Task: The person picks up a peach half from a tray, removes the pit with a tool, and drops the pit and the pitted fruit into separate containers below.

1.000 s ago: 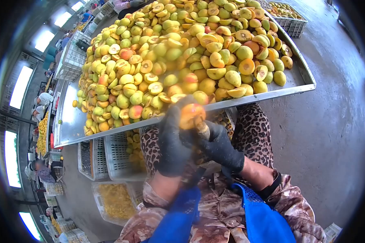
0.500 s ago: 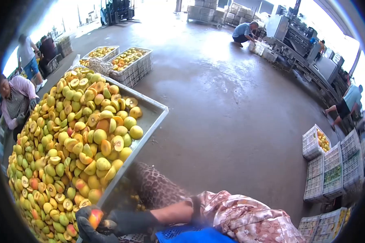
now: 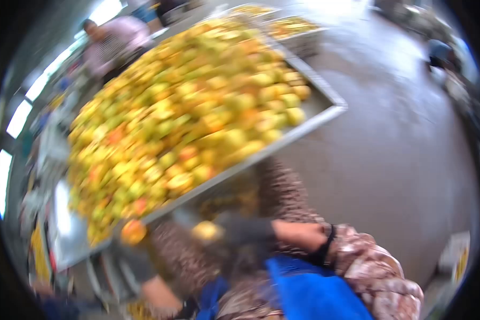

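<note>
Both of my hands wear dark grey gloves and are smeared by motion. My left hand [image 3: 132, 257] is at the lower left, closed on an orange-yellow peach [image 3: 134, 232] by the tray's near edge. My right hand [image 3: 245, 232] is over my lap, its fingers closed around a pale yellow peach piece [image 3: 207, 231]; whether it is a half or whole is too blurred to tell. In front of me a metal-rimmed tray [image 3: 320, 80] carries a heap of whole and halved yellow peaches [image 3: 197, 117].
Across the tray sits a person [image 3: 120, 42] in a pink top. Crates of fruit [image 3: 296, 29] stand beyond the far corner. Another person [image 3: 440, 53] is at the upper right, and a crate [image 3: 456, 256] is at the right edge. My blue apron [image 3: 314, 288] covers my lap.
The view has swung left and down, so the tray now appears further right. My hands, together at the peach before, are now apart, with fruit at each.
</note>
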A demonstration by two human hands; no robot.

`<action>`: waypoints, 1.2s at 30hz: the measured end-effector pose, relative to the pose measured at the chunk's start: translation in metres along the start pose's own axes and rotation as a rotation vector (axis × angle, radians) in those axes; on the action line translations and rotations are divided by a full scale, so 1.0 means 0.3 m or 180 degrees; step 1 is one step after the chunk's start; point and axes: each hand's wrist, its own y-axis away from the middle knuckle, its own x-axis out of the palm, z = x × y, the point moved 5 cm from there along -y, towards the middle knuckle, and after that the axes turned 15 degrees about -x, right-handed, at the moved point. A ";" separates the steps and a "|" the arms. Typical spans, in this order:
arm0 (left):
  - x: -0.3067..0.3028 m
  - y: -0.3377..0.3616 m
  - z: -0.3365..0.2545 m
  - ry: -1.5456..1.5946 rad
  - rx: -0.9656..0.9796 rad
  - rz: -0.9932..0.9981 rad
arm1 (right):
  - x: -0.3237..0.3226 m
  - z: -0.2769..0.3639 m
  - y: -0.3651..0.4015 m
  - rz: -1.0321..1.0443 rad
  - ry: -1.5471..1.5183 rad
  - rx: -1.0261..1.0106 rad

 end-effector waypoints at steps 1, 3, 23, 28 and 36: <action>-0.085 0.027 -0.025 -0.2378 0.0789 -0.0879 | -0.037 -0.180 0.018 -0.0591 0.1602 -0.0882; -0.178 -0.103 0.042 -0.1385 -0.0010 -0.1021 | -0.069 0.002 0.048 0.0449 0.2685 0.0493; 0.573 -0.326 -0.033 0.0309 -0.1020 0.1037 | -0.176 0.065 -0.030 -0.1738 0.0344 0.0020; 0.695 -0.037 -0.130 0.2328 -0.1705 0.1071 | -0.127 0.089 -0.128 -0.1996 0.0762 -0.0531; 0.719 0.028 -0.184 0.1229 -0.1108 0.0482 | -0.127 0.170 -0.093 -0.2017 0.0889 -0.0554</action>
